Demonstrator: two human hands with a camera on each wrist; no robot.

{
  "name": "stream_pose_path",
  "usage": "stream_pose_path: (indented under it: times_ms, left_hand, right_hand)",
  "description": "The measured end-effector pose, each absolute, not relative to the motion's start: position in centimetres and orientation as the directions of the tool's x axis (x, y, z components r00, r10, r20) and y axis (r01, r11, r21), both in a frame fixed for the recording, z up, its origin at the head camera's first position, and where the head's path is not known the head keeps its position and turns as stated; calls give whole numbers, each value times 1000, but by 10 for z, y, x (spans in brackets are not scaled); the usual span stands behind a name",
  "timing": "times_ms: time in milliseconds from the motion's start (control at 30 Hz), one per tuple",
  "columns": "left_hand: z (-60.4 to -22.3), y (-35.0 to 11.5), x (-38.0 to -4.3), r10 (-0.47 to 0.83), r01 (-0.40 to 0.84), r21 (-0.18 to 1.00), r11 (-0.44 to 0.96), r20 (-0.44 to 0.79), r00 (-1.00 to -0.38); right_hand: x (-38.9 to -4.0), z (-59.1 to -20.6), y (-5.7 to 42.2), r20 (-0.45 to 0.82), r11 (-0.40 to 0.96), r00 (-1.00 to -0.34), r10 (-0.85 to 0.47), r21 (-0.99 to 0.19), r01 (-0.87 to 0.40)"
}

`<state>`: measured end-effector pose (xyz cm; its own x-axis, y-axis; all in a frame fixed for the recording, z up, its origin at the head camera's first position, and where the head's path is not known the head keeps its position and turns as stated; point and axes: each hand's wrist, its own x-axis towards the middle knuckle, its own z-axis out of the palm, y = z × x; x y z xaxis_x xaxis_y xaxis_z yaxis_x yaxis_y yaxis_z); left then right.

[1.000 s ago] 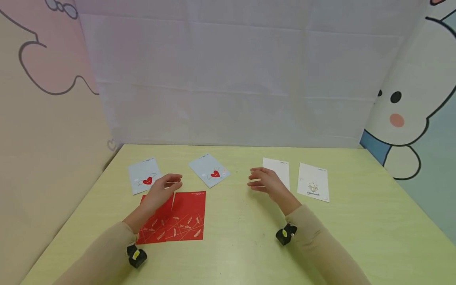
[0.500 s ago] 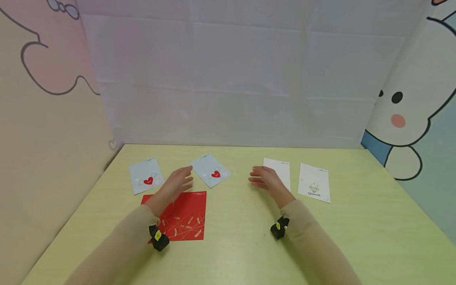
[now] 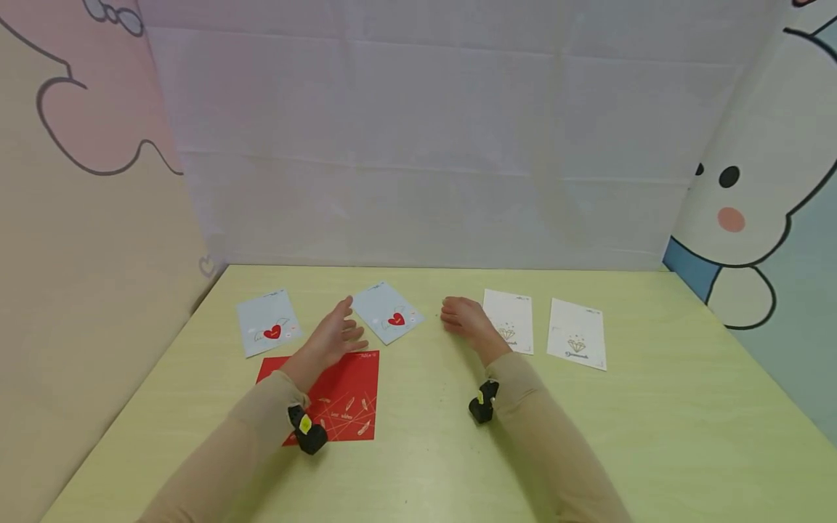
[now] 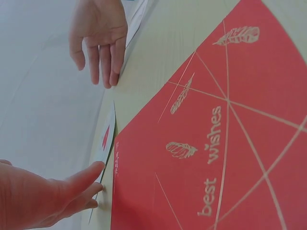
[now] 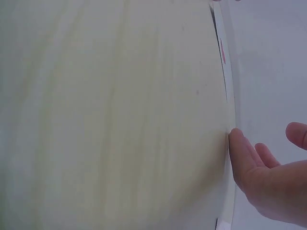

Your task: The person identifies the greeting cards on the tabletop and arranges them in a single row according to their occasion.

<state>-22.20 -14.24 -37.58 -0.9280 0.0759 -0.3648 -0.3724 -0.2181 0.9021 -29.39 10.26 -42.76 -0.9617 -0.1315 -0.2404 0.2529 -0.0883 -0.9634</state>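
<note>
A: From the left, what does the head view give you?

B: A light-blue heart card (image 3: pixel 268 323), then a left red card (image 3: pixel 267 367), mostly hidden by the left sleeve (image 3: pixel 229 447). The left hand (image 3: pixel 335 340) is released, fingers extended, near the far edge of the right red card (image 3: pixel 349 407). Next come a second light-blue card (image 3: pixel 387 314), the right hand (image 3: pixel 463 318), a white card (image 3: pixel 513 309) and another white card (image 3: pixel 577 334). The cards lie on the surface (image 3: pixel 425 465).

A: And the wrist views?

B: The left one makes the "best wishes" lettering (image 4: pixel 211 160) plainly readable and shows the right hand's palm, fingers straight, grasping nothing; the head view misses that palm. The right one shows its thumb (image 5: pixel 297 135) apart from the fingers.

A: What differs from a second ago?

B: The left hand is farther right, its sleeve covering more of the left red card. The right hand is farther left, uncovering the nearer white card's diamond print (image 3: pixel 507 332). The cards haven't moved.
</note>
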Motion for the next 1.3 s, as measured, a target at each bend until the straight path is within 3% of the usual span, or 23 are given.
stream_pose_path:
  times_ms: [167,233,367,567,767,967,1167,1300]
  left_hand:
    - [-376,-138,-223,70,-388,891,-235,-382,-921]
    - [-375,-137,-223,74,-391,890,-235,-384,-920]
    - [-374,-134,-224,85,-401,886,-233,-392,-916]
    - [-374,-130,-230,95,-419,879,-228,-408,-908]
    - [-377,-125,-235,69,-419,868,-267,-417,-906]
    - [-380,-123,-242,7,-411,865,-288,-427,-904]
    - [-385,-122,-251,-34,-384,896,-223,-401,-915]
    - [-390,-119,-255,-65,-345,933,-102,-352,-934]
  right_hand:
    - [-334,-468,96,-208,-29,-966,-153,-976,215]
    - [-328,-456,89,-216,50,-968,-130,-976,211]
    - [-345,-471,85,-226,188,-970,-92,-960,206]
    - [-316,-433,75,-315,285,-948,-49,-914,289]
    - [-278,-391,68,-324,251,-946,-10,-917,311]
    - [-273,-387,66,-323,238,-946,-2,-919,314]
    - [-272,-389,66,-322,236,-947,2,-920,313]
    - [-271,-390,66,-321,225,-947,0,-923,312]
